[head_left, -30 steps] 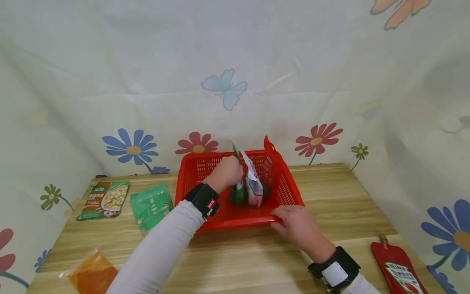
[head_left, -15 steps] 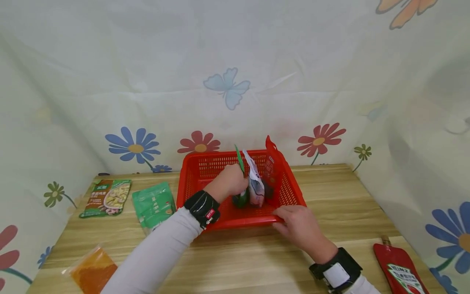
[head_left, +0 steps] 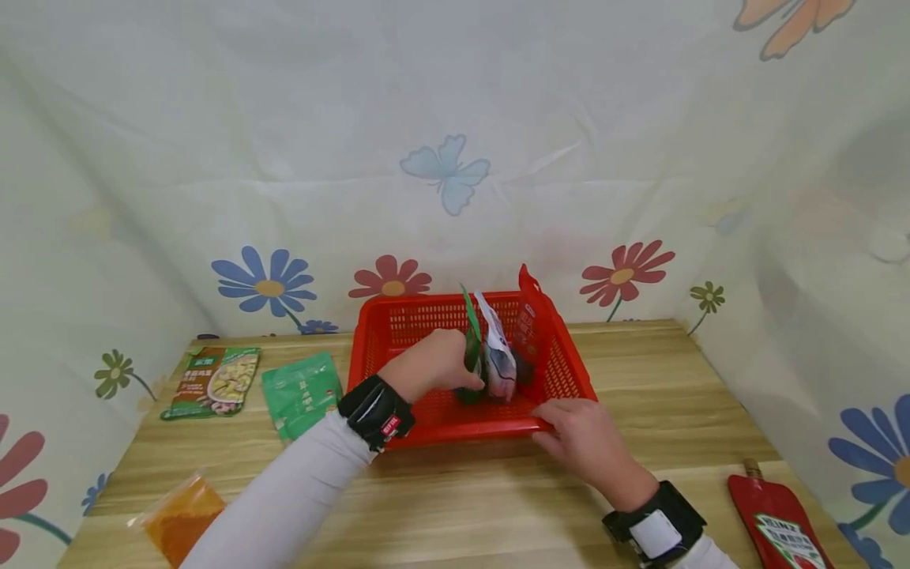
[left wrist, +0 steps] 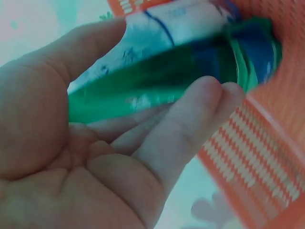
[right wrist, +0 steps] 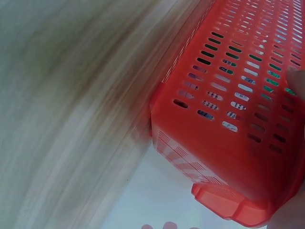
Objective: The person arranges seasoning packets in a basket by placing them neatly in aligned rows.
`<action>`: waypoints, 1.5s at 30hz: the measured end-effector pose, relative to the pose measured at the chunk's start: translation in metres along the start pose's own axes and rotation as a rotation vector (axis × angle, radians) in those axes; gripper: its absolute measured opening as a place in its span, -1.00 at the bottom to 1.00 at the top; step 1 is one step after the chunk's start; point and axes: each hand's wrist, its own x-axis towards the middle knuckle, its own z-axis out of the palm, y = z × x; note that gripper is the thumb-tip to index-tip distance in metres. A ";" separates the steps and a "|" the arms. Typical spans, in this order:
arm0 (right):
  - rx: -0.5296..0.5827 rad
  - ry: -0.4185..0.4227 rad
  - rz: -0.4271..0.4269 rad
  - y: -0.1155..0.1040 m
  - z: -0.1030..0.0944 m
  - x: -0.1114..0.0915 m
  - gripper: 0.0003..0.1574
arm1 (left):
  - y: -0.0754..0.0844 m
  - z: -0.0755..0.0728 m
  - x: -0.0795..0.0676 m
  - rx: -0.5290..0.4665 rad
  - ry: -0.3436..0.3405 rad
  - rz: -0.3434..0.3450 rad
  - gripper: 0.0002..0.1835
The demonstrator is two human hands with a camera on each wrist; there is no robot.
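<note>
A red plastic basket (head_left: 455, 431) stands on the wooden table. Inside it, a green pouch (head_left: 471, 316) stands on edge beside a white-and-pink pouch (head_left: 501, 365), with a red pouch (head_left: 529, 328) against the right wall. My left hand (head_left: 435, 365) is in the basket at the left of the green pouch. The left wrist view shows its thumb and fingers apart, fingers fairly straight alongside the green pouch (left wrist: 157, 78); whether they touch it is unclear. My right hand (head_left: 586, 438) grips the basket's front right rim, thumb on the outer wall.
On the left lie a brown-and-green food packet (head_left: 212, 382), a flat green pouch (head_left: 302, 393) and a clear packet of orange contents (head_left: 183, 515). A red Heinz ketchup pouch (head_left: 778, 521) lies at the right. A flower-printed cloth (head_left: 327, 197) rises behind the table.
My left hand slid down the green pouch, then drew slightly left as its fingers loosened. The green pouch now leans near the white one. My right hand stays on the rim.
</note>
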 end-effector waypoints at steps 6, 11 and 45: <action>-0.006 -0.008 -0.004 0.002 -0.002 -0.003 -0.58 | -0.019 -0.030 -0.018 0.115 0.088 0.032 -0.51; -0.028 0.003 -0.005 0.004 -0.005 -0.005 -0.58 | -0.047 -0.068 -0.028 0.094 0.160 0.073 -0.44; 0.007 0.031 -0.037 0.002 0.000 0.002 -0.59 | -0.226 -0.010 -0.081 0.073 0.355 -0.292 -0.66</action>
